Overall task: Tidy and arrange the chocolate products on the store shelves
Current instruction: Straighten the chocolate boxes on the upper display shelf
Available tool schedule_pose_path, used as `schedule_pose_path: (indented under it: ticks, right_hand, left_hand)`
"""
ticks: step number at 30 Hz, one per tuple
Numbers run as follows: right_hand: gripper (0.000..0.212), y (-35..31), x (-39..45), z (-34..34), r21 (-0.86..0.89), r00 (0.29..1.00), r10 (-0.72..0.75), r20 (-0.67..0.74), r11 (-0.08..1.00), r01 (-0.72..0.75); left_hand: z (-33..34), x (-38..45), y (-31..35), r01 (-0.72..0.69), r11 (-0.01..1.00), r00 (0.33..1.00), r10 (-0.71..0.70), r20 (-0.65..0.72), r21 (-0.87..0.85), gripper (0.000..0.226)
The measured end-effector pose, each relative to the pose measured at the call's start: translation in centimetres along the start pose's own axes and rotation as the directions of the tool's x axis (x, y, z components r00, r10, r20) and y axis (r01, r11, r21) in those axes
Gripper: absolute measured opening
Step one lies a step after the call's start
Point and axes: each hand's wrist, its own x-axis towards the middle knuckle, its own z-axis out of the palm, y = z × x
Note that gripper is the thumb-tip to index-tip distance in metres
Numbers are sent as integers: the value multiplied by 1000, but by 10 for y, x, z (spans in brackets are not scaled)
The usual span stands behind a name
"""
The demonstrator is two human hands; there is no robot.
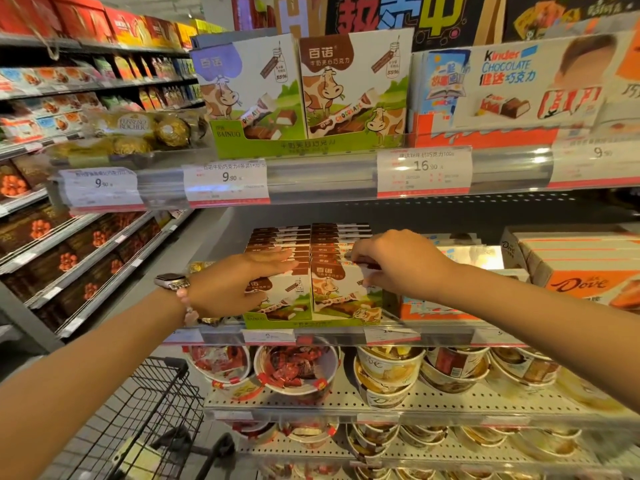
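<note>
- The Bainuo chocolate boxes [311,268] stand in two rows in a green display tray [304,322] on the middle shelf, left of the Dove cartons [581,271].
- The left hand [239,282] lies flat, fingers straight, against the left row; the right hand [391,261] pinches the right row's front box [343,292].
- Risk: tugging that front box could topple it over the tray's lip, or skew the row behind.

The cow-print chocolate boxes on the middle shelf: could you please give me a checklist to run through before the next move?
1. Left hand steadies the left row of cow-print chocolate boxes, fingers flat along it: ok.
2. Right hand has a hold on the front box of the right row, fingers curled at its top right corner: ok.
3. Both front boxes face forward: ok.
4. Boxes sit inside the green display tray: ok.
5. Right row is level with the left row at the front: cannot tell.
6. Neighbouring Dove boxes stand apart from the hands: ok.
</note>
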Motion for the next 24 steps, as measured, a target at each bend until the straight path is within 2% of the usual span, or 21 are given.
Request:
schedule_pose_path:
  ticks: [1,2,4,6,7,9,13,17,20,24]
  right_hand:
    - [37,-2,1,0,-58,999,-31,-23,998,30]
    - [38,-2,1,1,-116,997,-63,-48,992,57]
    - [42,0,2,2,-189,992,-92,-84,979,75]
    - [57,7,6,5,-125,996,-45,-74,992,36]
    - [71,11,9,6,-13,999,11,-30,1000,-12]
    - [100,19,22,7,187,989,79,125,977,-102]
    - [134,22,63,7,251,904,34,427,956,-154]
    - [139,19,90,12,264,813,8,582,944,-198]
    - [136,20,90,17,331,834,-21,551,923,-195]
    - [127,21,80,28,495,868,-65,492,841,-217]
  left_hand:
    - [0,0,0,0,1000,1000,0,-25,5,60]
    - [0,0,0,21,1000,998,-20,-54,8,67]
    - [-1,2,0,129,991,983,-134,-122,-43,98]
    - [-3,4,-2,277,947,945,-299,-130,-161,122]
    - [-4,5,-3,334,918,929,-359,-92,-213,128]
    - [-6,9,-2,381,898,922,-386,19,-220,130]
    - [-12,28,5,356,929,928,-338,159,-100,123]
    - [-17,42,7,333,928,933,-300,198,-168,119]
    - [-14,44,4,327,927,941,-302,151,-186,118]
    - [-7,44,-6,361,921,932,-352,80,-149,126]
